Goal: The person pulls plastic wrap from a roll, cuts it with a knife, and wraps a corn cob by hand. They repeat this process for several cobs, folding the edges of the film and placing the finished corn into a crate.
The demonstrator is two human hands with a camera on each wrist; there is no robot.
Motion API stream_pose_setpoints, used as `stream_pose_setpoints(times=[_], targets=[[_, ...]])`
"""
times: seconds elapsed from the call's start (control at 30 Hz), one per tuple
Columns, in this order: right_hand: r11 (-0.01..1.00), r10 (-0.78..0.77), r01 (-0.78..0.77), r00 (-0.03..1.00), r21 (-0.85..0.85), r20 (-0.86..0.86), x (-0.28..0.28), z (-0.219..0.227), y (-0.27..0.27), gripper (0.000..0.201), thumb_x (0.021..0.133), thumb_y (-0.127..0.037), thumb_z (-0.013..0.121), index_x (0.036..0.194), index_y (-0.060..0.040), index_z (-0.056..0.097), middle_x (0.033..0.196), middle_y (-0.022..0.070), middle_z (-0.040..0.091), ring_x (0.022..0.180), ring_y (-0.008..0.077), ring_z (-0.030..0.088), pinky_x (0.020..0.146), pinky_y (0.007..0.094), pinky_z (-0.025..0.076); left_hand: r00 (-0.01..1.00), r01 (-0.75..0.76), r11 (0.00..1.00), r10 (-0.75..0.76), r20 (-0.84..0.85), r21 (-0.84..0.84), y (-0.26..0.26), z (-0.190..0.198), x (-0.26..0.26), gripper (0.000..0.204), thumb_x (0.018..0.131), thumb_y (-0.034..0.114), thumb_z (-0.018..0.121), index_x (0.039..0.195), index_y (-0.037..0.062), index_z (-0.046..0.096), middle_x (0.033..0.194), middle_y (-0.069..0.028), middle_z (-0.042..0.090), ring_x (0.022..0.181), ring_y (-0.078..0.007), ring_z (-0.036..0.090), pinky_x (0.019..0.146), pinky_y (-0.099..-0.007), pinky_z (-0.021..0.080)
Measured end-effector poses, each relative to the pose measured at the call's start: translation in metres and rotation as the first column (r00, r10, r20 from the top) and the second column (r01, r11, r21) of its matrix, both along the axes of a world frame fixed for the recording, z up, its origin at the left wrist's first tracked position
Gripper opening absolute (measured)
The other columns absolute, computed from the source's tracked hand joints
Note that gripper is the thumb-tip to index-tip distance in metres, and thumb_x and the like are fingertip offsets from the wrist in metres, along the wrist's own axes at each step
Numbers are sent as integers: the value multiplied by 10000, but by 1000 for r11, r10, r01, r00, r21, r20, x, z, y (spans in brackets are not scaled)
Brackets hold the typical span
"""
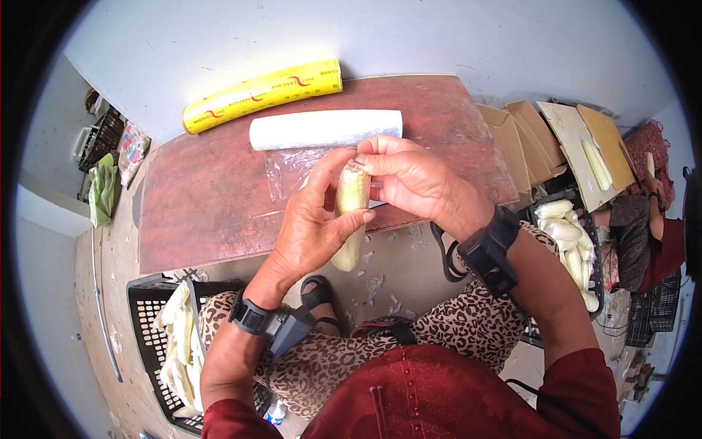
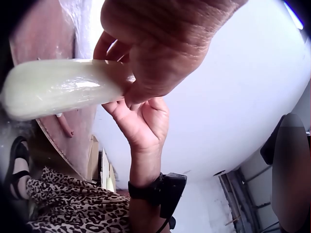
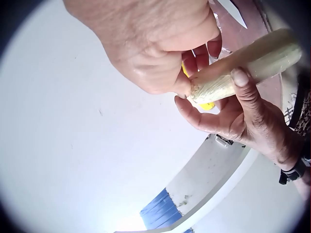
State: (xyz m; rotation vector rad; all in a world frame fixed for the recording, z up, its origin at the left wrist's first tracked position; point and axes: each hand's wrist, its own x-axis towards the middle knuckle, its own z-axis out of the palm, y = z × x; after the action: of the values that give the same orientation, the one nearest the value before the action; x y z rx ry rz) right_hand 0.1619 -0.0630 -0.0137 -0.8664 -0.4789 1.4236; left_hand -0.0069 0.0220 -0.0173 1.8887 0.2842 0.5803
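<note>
A pale husked corn ear with a shiny film over it is held above the table's front edge. My left hand grips it, thumb across its side. At the ear's top end, the thumb and fingers of my right hand pinch the tip. In the left wrist view the ear looks smooth and glossy. The right wrist view shows the ear's end between the fingertips of both hands. Behind the hands, a white film roll lies on the red table, a clear sheet drawn from it.
A yellow roll lies at the table's back edge. Black crates with corn stand at left and right. Flattened cardboard leans at the right; another person sits beyond. Scraps litter the floor.
</note>
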Motion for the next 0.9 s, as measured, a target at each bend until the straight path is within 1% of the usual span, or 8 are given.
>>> stream_pose_setpoints(times=[0.2,0.3,0.4,0.5,0.6,0.7,0.8,0.9], targets=[[998,37,-36,999,42,-18,2,-5,1,141,920,-114,570,1042,-52,531,1043,83,568,973,210,564,856,376,473,1000,18,1000,-18,-12,-5,3,-4,-1,612,753,51,761,1272,126,444,890,-59,600,782,-133,592,711,-291,508],[998,54,-55,998,42,21,2,-6,1,120,931,-123,556,1027,-52,542,1025,78,571,964,203,561,849,373,471,999,37,999,-38,-15,-29,3,-1,-2,555,758,62,760,1219,124,456,853,-51,592,768,-129,590,697,-286,506],[1000,23,-23,994,1,109,-1,0,0,122,934,-145,565,1017,-56,553,1007,62,576,957,179,557,822,356,469,999,33,998,-35,-37,-50,3,0,-3,537,753,70,767,1188,114,454,821,-48,587,750,-127,590,677,-287,501],[998,-42,48,982,-29,183,0,3,-1,154,928,-186,590,1008,-57,561,990,41,577,931,141,545,780,326,463,999,34,999,-34,-18,13,9,-6,-3,513,741,72,780,1134,102,451,803,-56,583,714,-128,576,645,-292,492],[994,-67,90,950,-62,304,2,7,0,201,916,-222,618,1007,-49,569,961,32,577,887,111,537,729,289,457,978,44,999,-42,-205,2,13,2,-7,513,782,3,747,1113,93,366,928,-37,547,857,-96,555,714,-255,498],[994,-61,94,893,-52,447,0,7,-1,238,906,-242,634,1003,-33,575,919,32,574,830,95,524,673,264,452,964,-34,999,41,-263,30,13,10,-10,520,771,15,763,1073,99,349,878,-35,530,805,-83,546,647,-231,484],[997,32,13,798,-71,602,-3,7,-2,328,891,-267,656,1042,12,572,953,65,602,875,121,558,701,262,477,979,-88,996,88,-183,10,17,6,-13,514,769,25,769,1044,98,341,845,-36,530,768,-84,550,607,-223,478],[988,146,-138,660,-73,737,-12,12,-3,440,853,-259,693,1121,54,537,1050,149,614,986,214,588,822,316,491,965,-255,964,259,-38,81,24,10,-14,507,761,79,785,1019,76,349,814,-56,548,718,-113,552,597,-259,483]])
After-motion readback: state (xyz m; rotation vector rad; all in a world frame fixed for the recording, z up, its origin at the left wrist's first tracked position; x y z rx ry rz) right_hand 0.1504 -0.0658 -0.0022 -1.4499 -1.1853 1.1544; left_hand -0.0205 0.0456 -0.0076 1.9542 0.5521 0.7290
